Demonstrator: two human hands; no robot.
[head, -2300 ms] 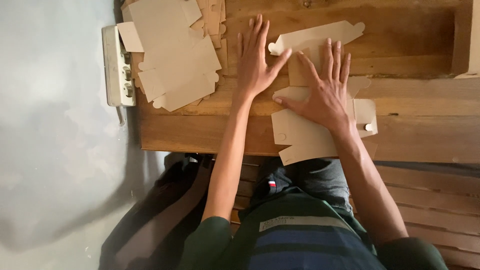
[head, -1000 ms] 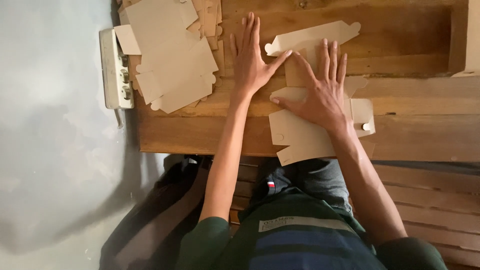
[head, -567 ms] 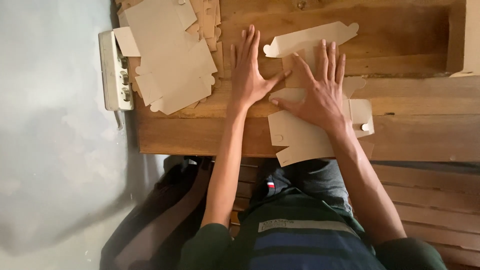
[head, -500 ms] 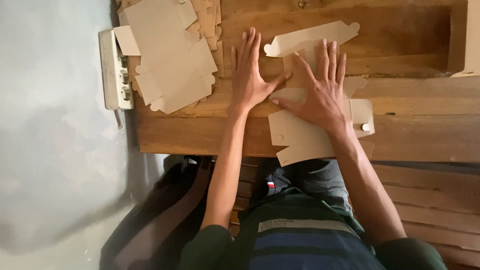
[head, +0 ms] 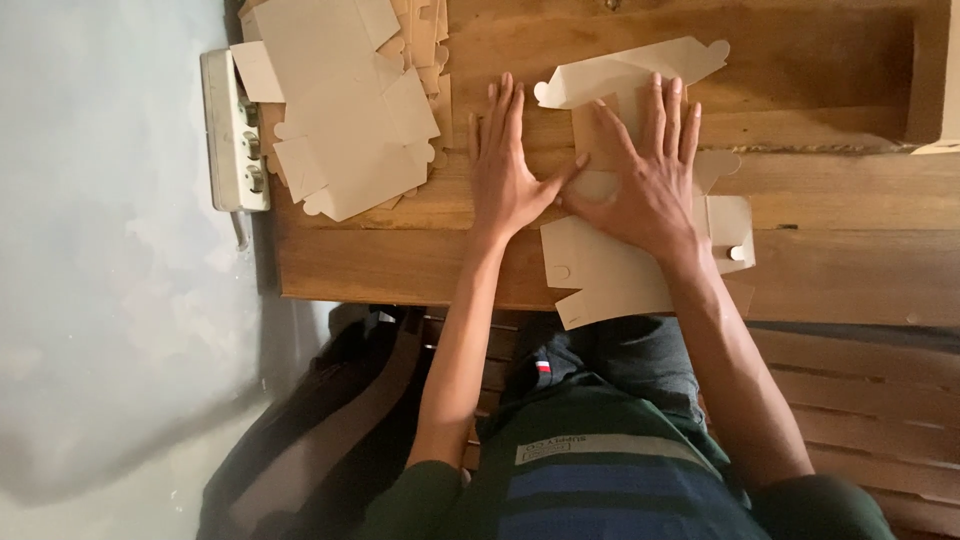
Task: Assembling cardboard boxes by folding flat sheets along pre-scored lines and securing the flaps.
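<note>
Running table-edge-to-far-side, flat cardboard blank (head: 610, 270) under right hand (head: 645, 190).

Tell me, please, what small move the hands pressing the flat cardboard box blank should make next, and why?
Probably slide the right hand along the fold to crease it. That hand lies flat on the box blank, the left hand rests on the wooden table with its thumb at the blank's edge, and one flap stands partly raised.

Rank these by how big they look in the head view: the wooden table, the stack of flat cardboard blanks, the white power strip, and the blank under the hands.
1. wooden table
2. stack of cardboard blanks
3. blank under the hands, partly covered, so unsure against the stack
4. white power strip
</note>
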